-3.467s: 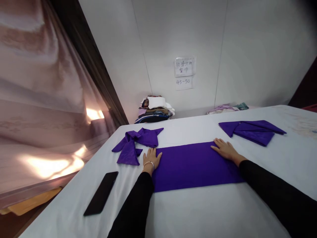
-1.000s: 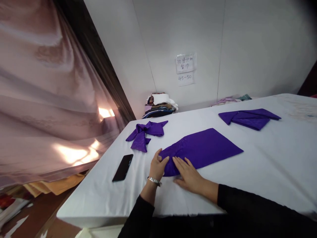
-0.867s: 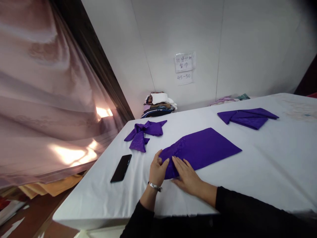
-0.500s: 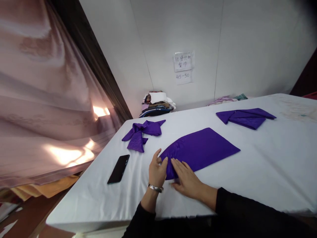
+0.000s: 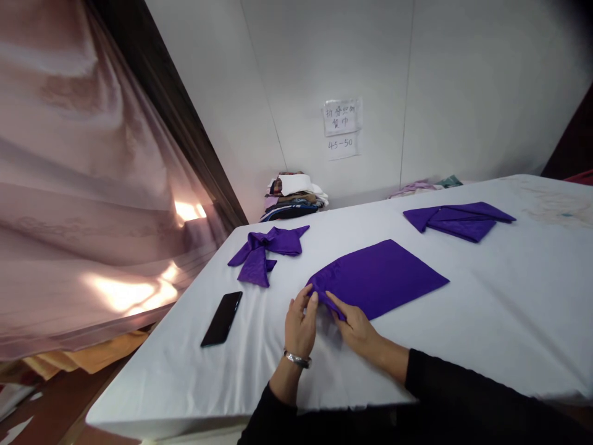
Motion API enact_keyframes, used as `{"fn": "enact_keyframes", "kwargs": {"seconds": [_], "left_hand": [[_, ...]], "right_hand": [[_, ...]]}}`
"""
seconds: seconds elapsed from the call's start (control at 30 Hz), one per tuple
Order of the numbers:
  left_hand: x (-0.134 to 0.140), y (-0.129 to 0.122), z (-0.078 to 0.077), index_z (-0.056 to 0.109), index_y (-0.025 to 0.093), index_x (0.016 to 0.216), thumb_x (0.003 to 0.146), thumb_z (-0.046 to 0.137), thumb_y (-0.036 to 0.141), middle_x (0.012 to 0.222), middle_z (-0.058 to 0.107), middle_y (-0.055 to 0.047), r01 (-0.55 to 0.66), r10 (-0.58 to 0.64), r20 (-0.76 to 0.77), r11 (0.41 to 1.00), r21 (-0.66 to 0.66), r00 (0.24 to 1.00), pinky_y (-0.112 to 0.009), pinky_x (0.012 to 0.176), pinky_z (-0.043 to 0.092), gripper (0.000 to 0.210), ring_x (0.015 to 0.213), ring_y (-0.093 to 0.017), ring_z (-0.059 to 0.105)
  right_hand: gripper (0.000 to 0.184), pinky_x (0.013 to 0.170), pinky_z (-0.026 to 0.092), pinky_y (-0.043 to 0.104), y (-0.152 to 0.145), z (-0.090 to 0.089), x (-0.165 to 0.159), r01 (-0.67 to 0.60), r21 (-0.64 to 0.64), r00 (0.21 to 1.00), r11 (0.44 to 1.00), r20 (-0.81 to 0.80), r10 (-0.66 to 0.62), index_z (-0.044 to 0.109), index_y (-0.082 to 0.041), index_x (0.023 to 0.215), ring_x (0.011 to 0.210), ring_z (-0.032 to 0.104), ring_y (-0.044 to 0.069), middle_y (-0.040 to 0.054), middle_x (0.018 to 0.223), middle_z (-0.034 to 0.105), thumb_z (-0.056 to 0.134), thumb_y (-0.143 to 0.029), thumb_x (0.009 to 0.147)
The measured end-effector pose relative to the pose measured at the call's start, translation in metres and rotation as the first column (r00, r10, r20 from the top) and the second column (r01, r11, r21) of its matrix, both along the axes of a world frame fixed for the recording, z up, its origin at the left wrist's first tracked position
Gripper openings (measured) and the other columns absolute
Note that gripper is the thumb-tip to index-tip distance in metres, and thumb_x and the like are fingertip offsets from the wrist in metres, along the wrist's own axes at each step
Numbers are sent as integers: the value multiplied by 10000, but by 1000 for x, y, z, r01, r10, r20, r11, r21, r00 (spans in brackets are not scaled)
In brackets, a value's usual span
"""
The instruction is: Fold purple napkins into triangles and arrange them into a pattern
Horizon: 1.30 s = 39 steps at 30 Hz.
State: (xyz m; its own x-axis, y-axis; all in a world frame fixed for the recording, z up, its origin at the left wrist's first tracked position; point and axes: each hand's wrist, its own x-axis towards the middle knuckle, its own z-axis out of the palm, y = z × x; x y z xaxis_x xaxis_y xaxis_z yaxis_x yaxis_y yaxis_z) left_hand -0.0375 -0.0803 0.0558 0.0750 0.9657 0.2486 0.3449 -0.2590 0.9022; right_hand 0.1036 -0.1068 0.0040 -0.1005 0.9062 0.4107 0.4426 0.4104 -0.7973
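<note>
A purple cloth napkin (image 5: 380, 278) lies spread on the white-covered table, its left end gathered between my hands. My left hand (image 5: 300, 324), with a silver bangle at the wrist, pinches the napkin's left corner between thumb and fingers. On the near left edge, my right hand (image 5: 356, 330) grips a rolled-over fold of the same cloth; its fingertips are partly hidden under the fabric. Beyond my left hand sits a knotted purple napkin (image 5: 266, 250). A folded purple napkin (image 5: 458, 219) rests at the far right.
A black phone (image 5: 222, 318) lies on the white tablecloth (image 5: 180, 386) left of my hands. Stacked clothes (image 5: 295, 194) stand behind the table's far edge. Handwritten paper signs (image 5: 341, 127) hang on the wall. A pink curtain (image 5: 92, 204) drapes along the left.
The napkin's near left corner has been lifted and turned over. My left hand has moved slightly right and closed on the cloth; my right fingers, flat before, now grip the edge.
</note>
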Motion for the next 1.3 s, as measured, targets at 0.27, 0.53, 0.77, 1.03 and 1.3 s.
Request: {"fn": "enact_keyframes", "kwargs": {"seconds": [0.27,0.53,0.77,1.03,1.3], "left_hand": [[-18,16,-24,430,199,1281,866,411,493,1288,513,-89,-78,131,174,956,-282,976,-326,912,456,509,1132,-206,517],[-12,23,12,551,201,1181,858,450,475,1239,559,-65,-127,126,84,992,-1,988,-357,1006,367,436,1188,-222,465],[48,55,61,494,162,1228,843,443,520,1266,522,-111,98,-112,285,993,64,952,-320,828,501,529,1065,-224,566],[90,43,25,490,216,1233,864,476,366,1341,462,-74,328,-276,-190,877,351,942,-382,1027,346,399,1229,-213,418],[92,56,-47,522,210,1189,835,490,348,1327,474,-90,416,-255,-530,886,207,808,-451,1032,317,381,1227,-230,411]], "right_hand": [[561,996,380,387,-18,16,-2,-217,-61,976,974,-45,215,435,-206,1312,1147,504,186,21,1272,529,400,-81,766],[395,989,375,421,-30,33,5,-285,-218,942,933,-245,230,530,-218,1232,1127,520,212,25,1219,577,469,-256,843],[363,768,512,385,-6,59,75,-140,-426,727,894,-657,-200,639,-141,1038,787,658,225,66,861,709,597,-387,774],[93,563,515,264,26,34,190,84,-686,288,723,-678,-677,614,-153,740,513,610,150,30,598,669,529,-127,767],[71,655,523,314,19,-4,212,27,-648,411,761,-687,-600,631,-162,785,636,650,193,59,718,702,563,-164,761]]}}
